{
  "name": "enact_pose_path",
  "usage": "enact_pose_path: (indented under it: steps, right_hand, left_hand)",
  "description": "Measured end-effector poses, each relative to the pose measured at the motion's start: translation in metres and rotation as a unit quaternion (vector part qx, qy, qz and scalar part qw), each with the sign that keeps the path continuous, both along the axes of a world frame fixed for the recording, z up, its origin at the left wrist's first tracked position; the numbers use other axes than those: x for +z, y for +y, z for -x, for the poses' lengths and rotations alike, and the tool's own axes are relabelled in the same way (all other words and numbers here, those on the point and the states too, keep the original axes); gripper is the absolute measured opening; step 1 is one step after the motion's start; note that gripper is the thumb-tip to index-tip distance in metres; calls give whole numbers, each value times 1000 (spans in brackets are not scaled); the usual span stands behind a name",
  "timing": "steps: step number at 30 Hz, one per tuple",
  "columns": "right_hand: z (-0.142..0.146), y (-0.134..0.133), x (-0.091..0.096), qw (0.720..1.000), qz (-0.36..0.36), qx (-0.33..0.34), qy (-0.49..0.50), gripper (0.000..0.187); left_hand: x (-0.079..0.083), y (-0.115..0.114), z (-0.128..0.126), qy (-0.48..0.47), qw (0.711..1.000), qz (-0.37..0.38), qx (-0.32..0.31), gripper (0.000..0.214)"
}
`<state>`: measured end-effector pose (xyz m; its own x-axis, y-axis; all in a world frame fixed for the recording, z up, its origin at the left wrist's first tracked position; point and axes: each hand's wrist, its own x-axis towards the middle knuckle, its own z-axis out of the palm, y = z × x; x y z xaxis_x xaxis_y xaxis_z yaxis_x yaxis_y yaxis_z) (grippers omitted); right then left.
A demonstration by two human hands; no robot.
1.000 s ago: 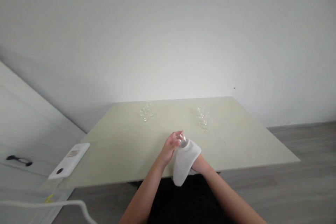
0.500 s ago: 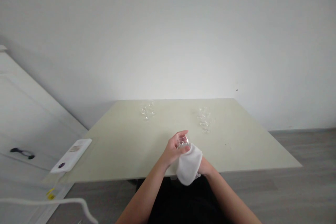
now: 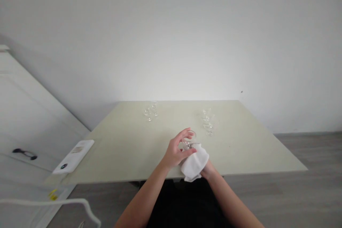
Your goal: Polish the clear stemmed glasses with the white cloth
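"Where's the glass [image 3: 187, 145]?"
"In the left hand [image 3: 175, 152], thumb and fingers curled round it, over the near part of the table [image 3: 128, 149], against the cloth [image 3: 196, 162]."
"And the right hand [image 3: 207, 170]?"
"Mostly under the cloth — I can't tell how its fingers sit."
"What might go wrong?"
"A loose left grip or a tug from the cloth could let it slip — and a hard twist might crack it."
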<state>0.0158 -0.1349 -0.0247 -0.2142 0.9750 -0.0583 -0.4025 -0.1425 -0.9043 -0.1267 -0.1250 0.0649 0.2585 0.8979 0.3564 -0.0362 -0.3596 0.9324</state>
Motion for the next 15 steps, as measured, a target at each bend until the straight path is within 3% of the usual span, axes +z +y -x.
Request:
enact_pose_path:
  steps: [2, 8, 13, 15]
  right_hand:
    - [3, 1, 0, 998, 27, 14, 49, 52]
    - [3, 14, -18, 995, 40, -75, 52, 55]
    - [-9, 6, -44, 989, 58, -129, -36, 58]
    - [-14, 1, -52, 987, 23, -121, -105, 59]
  left_hand:
    - [-1, -1, -4, 27, 999, -8, 18, 70]
    - [-14, 17, -15, 43, 996, -35, 65, 70]
    - [-10, 59, -18, -8, 994, -52, 98, 69]
    - [-10, 82, -22, -35, 992, -49, 109, 66]
